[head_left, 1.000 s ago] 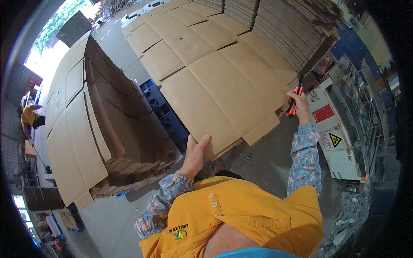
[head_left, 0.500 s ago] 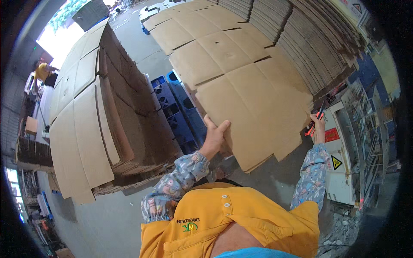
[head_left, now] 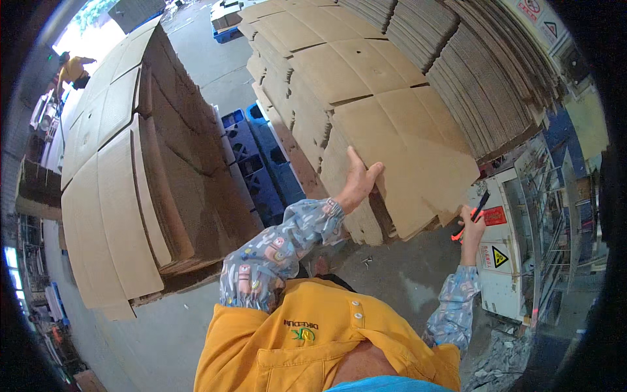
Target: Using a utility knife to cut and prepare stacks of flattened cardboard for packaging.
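Since 0.5 s ago, left hand [head_left: 358,183] has slid up the near edge of the top flat brown corrugated cardboard sheet [head_left: 398,147]; view swung closer to the stack.

Left hand: fingers spread, pressed on the sheet's edge. Right hand [head_left: 471,224]: pinching an orange-handled cutter [head_left: 471,215] at the sheet's corner, probably touching it.

Sheet lies topmost on its pile. Judged light, stiff, broad, prone to flex; best gripped at 2 opposite edges.

Nearby: blue plastic pallets [head_left: 251,153], second cardboard stack [head_left: 124,170] left, white machine cabinet [head_left: 506,255] close right, crowding the swing.
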### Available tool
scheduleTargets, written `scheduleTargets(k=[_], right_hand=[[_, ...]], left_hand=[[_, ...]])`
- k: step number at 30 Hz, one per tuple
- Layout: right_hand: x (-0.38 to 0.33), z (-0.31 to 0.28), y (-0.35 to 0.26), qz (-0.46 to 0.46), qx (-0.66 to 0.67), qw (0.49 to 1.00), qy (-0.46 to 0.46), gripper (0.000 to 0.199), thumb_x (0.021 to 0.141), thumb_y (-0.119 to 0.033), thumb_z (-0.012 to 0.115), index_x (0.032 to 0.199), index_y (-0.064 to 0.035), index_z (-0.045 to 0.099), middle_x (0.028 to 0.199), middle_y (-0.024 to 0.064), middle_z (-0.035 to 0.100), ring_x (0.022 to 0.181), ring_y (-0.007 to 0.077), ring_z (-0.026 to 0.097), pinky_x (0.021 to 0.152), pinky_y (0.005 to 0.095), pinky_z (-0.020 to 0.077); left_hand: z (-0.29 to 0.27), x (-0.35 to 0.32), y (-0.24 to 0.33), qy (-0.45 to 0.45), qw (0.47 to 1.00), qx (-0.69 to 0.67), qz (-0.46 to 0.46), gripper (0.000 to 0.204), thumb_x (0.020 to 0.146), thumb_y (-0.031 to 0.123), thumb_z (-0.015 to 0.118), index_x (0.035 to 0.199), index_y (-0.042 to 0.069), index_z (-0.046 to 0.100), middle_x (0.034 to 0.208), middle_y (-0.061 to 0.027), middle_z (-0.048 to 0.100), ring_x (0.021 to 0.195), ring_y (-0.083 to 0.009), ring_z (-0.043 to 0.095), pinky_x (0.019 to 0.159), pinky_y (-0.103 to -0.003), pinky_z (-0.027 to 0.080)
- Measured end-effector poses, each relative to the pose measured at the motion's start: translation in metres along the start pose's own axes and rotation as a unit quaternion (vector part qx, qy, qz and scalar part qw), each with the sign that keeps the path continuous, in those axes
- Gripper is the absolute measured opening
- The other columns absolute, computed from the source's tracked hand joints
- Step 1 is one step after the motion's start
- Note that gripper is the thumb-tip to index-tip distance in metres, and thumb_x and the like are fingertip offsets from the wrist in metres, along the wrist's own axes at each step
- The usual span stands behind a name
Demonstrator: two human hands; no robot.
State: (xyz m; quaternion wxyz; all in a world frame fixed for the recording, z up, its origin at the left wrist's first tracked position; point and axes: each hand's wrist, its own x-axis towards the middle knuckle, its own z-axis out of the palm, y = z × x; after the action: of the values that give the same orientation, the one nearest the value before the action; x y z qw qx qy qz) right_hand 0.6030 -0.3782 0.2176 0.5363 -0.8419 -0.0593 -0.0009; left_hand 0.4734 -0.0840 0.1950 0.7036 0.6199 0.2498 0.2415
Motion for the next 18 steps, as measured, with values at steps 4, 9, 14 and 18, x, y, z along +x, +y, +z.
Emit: scheduleTargets(k=[4, 9, 14, 18], right_hand=[[-0.014, 0.008, -0.008, -0.025, -0.028, 0.999, 0.010, 0.024, 0.076, -0.019, 0.063, 0.092, -0.0009, 0.060, 0.070, 0.0006, 0.055, 0.061, 0.0097, 0.051, 0.056, 0.0241, 0.0410], [-0.025, 0.010, 0.002, 0.009, -0.096, 0.995, 0.028, 0.026, 0.072, -0.024, 0.063, 0.084, -0.0024, 0.055, 0.071, 0.0033, 0.054, 0.067, 0.0144, 0.050, 0.064, 0.0288, 0.0418], [-0.037, 0.021, -0.017, -0.074, -0.124, 0.982, 0.126, 0.029, 0.072, -0.029, 0.066, 0.076, -0.0028, 0.054, 0.068, 0.0108, 0.059, 0.063, 0.0192, 0.058, 0.058, 0.0328, 0.0449], [-0.084, 0.030, -0.082, 0.024, 0.086, 0.996, -0.026, 0.024, 0.078, -0.026, 0.062, 0.071, -0.0051, 0.051, 0.062, 0.0021, 0.053, 0.057, 0.0120, 0.053, 0.053, 0.0274, 0.0419]], left_hand=[[0.002, 0.001, 0.044, -0.051, 0.995, 0.026, -0.079, 0.050, 0.079, 0.011, 0.057, 0.111, -0.002, 0.021, 0.086, -0.0139, 0.051, 0.065, -0.0198, 0.056, 0.053, -0.028, 0.048], [-0.013, 0.022, 0.015, -0.120, 0.970, 0.211, -0.002, 0.022, 0.078, 0.018, 0.056, 0.085, -0.002, 0.052, 0.072, -0.0173, 0.051, 0.068, -0.0261, 0.052, 0.059, -0.041, 0.040], [-0.059, -0.025, 0.022, -0.040, 0.995, 0.094, 0.009, 0.034, 0.083, 0.012, 0.055, 0.114, -0.001, 0.046, 0.071, -0.0003, 0.049, 0.059, -0.0064, 0.044, 0.047, -0.020, 0.036], [-0.097, -0.079, 0.027, -0.037, 0.997, 0.055, 0.031, 0.024, 0.083, 0.012, 0.053, 0.102, -0.003, 0.052, 0.075, -0.0011, 0.049, 0.062, -0.0053, 0.044, 0.052, -0.019, 0.038]])
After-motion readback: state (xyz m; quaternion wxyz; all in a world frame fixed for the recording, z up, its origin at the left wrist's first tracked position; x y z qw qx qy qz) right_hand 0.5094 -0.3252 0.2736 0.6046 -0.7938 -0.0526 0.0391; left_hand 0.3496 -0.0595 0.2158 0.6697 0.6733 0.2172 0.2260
